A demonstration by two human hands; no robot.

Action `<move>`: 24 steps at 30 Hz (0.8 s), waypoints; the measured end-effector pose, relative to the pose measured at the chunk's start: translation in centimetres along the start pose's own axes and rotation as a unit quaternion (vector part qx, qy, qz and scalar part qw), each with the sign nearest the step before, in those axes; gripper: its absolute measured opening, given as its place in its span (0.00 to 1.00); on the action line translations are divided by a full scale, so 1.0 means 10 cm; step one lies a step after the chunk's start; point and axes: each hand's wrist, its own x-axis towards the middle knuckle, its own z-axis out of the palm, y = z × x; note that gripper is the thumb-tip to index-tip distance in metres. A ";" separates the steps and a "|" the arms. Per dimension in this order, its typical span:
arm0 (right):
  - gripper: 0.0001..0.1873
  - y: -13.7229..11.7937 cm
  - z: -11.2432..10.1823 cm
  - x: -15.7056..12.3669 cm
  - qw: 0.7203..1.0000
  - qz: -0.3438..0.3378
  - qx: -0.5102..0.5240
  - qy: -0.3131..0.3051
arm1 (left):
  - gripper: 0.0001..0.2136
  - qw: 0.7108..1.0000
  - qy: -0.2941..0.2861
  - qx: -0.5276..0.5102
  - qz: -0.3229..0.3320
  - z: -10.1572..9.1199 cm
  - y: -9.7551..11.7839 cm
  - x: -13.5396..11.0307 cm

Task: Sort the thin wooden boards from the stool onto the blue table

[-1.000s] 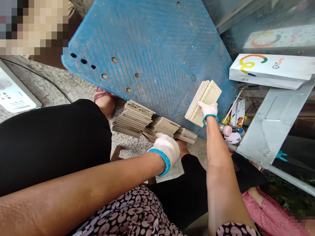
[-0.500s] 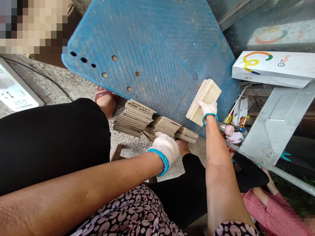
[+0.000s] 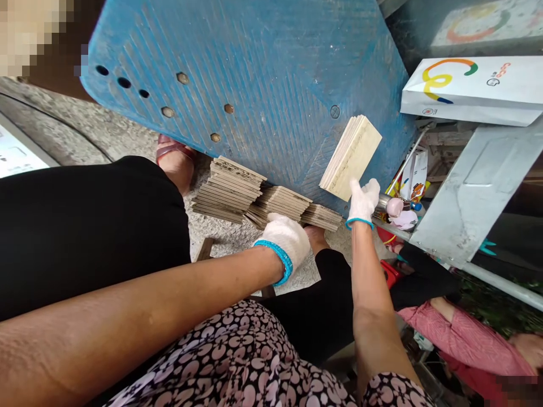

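My left hand point(image 3: 287, 242), in a white glove with a blue cuff, is closed at the lower edge of the middle pile of thin wooden slats point(image 3: 282, 202). Its thumb lies against the pile; the other fingers are curled out of sight. Similar slat piles sit on either side, a larger left pile point(image 3: 229, 189) and a smaller right pile point(image 3: 321, 216), along the table's near edge. On the blue ribbed plastic tabletop point(image 3: 271, 85) rests a separate slat stack point(image 3: 354, 158). My gloved right hand point(image 3: 363, 199) is at its near corner, thumb and fingers apart.
A white paper bag point(image 3: 470, 90) lies on its side at the right, above a grey metal panel point(image 3: 479, 186). A flask with a pink cap point(image 3: 395, 207) is beside my right wrist. Another person's pink sleeve point(image 3: 470, 339) shows lower right. My sandalled foot point(image 3: 176, 164) is under the table's left side.
My right hand has let go of the slat stack and drawn back toward me, its fingers spreading. The stack stays on the tabletop. My left hand keeps its place by the middle pile.
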 end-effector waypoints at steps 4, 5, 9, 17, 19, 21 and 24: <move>0.59 0.39 -0.12 -0.59 0.999 0.043 0.019 -0.017 | 0.17 0.994 -0.052 0.098 0.017 -0.10 0.03 -0.08; 0.62 0.47 -0.12 -0.75 0.997 0.065 0.013 -0.025 | 0.17 0.993 -0.053 0.102 0.022 -0.12 0.04 -0.11; 0.69 0.66 -0.03 -1.25 0.988 0.140 -0.054 -0.042 | 0.17 0.991 -0.049 0.118 0.031 -0.10 0.05 -0.15; 0.73 0.74 0.28 -1.38 0.977 0.189 -0.087 -0.048 | 0.22 0.985 -0.092 0.142 0.010 0.03 0.07 -0.08; 0.73 0.75 0.32 -1.37 0.978 0.185 -0.091 -0.038 | 0.23 0.985 -0.094 0.144 0.000 0.03 0.09 -0.08; 0.73 0.76 0.34 -1.37 0.978 0.182 -0.093 -0.031 | 0.21 0.985 -0.097 0.144 -0.001 0.02 0.10 -0.08; 0.71 0.75 0.37 -1.39 0.979 0.184 -0.088 -0.018 | 0.19 0.984 -0.103 0.148 0.005 -0.01 0.13 -0.09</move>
